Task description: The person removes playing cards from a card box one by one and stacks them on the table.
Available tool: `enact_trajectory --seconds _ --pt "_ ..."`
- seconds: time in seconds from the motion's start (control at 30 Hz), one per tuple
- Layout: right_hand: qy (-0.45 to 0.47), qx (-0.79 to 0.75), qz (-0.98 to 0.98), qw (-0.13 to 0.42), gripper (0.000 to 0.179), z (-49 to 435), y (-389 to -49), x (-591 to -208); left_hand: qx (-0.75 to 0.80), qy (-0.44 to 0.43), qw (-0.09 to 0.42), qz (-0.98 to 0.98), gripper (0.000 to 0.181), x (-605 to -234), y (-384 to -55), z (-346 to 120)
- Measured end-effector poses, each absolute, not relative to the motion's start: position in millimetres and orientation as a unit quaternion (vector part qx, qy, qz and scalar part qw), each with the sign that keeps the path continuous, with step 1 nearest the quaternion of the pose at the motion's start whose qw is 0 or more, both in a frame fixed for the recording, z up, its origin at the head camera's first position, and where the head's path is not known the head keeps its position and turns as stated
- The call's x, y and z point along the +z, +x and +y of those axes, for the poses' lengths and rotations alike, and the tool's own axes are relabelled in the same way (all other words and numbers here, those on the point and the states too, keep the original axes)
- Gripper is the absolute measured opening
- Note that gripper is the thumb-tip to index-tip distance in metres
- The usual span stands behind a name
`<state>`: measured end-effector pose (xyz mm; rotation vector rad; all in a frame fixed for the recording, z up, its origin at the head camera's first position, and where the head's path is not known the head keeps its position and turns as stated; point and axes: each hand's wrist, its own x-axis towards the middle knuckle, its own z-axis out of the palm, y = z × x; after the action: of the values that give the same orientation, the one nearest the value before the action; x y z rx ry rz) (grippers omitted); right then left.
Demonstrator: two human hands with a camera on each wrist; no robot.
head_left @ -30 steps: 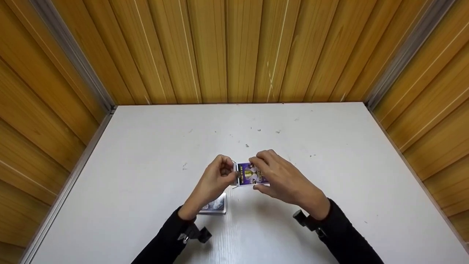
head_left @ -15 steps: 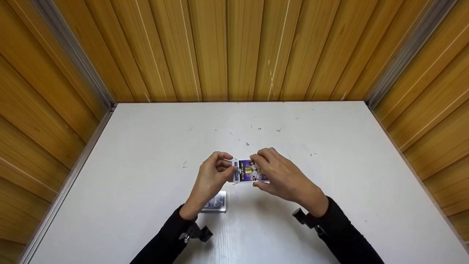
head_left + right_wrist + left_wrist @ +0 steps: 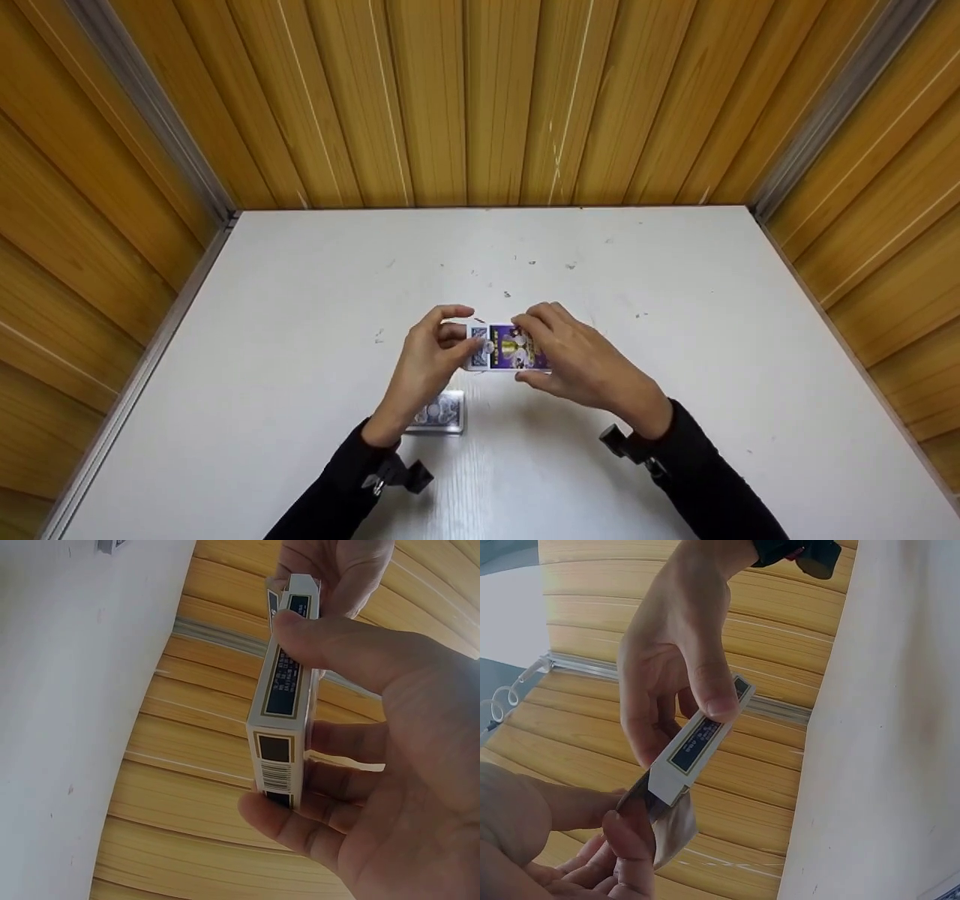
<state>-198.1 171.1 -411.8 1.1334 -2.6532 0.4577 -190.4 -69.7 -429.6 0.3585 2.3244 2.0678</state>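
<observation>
My right hand [image 3: 581, 356] grips a purple and white playing-card box [image 3: 517, 349] by its long edges, above the table. In the right wrist view, the thumb lies on one narrow side of the box [image 3: 281, 690] and a finger is under its barcoded end. Blue-patterned playing cards [image 3: 478, 356] stick partway out of the box's left end. My left hand [image 3: 431, 356] pinches them between thumb and fingers. An open flap [image 3: 676, 829] hangs at that end in the left wrist view. How many cards are pinched is hidden.
A stack of blue-backed playing cards [image 3: 444, 412] lies on the white table [image 3: 315, 300], partly behind the left wrist. Small dark marks dot the tabletop. Wood-patterned panels [image 3: 480, 105] wall in the back and sides.
The pinched cards have slid leftward, so more of their blue backs shows outside the box. My left hand has moved slightly left with them; the right hand and box stay nearly in place.
</observation>
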Motion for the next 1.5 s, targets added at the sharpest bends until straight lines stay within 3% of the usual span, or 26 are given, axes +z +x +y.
enact_trajectory --seconds 0.23,0.4,0.53,0.7,0.83,1.0,1.33,1.5 --pt "0.378 0.171 -0.903 0.112 0.064 174.7 -201.2 -410.3 0.595 0.124 -0.042 0.793 0.034 -423.2 -193.2 -84.8" --pt "0.381 0.169 -0.902 0.109 0.064 174.7 -202.9 -411.3 0.525 0.157 -0.032 0.836 0.033 -420.8 -192.8 -92.8" --pt "0.383 0.167 -0.902 0.109 0.064 174.3 -203.6 -412.5 0.465 0.195 -0.026 0.863 0.048 -420.2 -189.7 -93.0" --pt "0.383 0.169 -0.902 0.106 0.064 173.7 -203.7 -414.2 0.327 0.235 -0.086 0.911 0.071 -426.5 -186.0 -90.0" --pt "0.386 0.165 -0.902 0.102 0.064 173.3 -202.9 -415.5 0.254 0.257 -0.133 0.923 0.073 -433.2 -186.4 -86.6" --pt "0.385 0.166 -0.901 0.107 0.066 174.3 -203.4 -415.5 0.218 0.279 -0.147 0.924 0.072 -434.5 -187.3 -87.0" --pt "0.364 0.168 -0.909 0.112 0.066 185.4 -207.7 -409.9 0.237 0.279 -0.079 0.927 0.067 -421.8 -186.5 -113.1" --pt "0.353 0.178 -0.911 0.116 0.067 190.8 -209.0 -407.2 0.243 0.245 0.009 0.939 0.063 -421.0 -185.2 -119.3"
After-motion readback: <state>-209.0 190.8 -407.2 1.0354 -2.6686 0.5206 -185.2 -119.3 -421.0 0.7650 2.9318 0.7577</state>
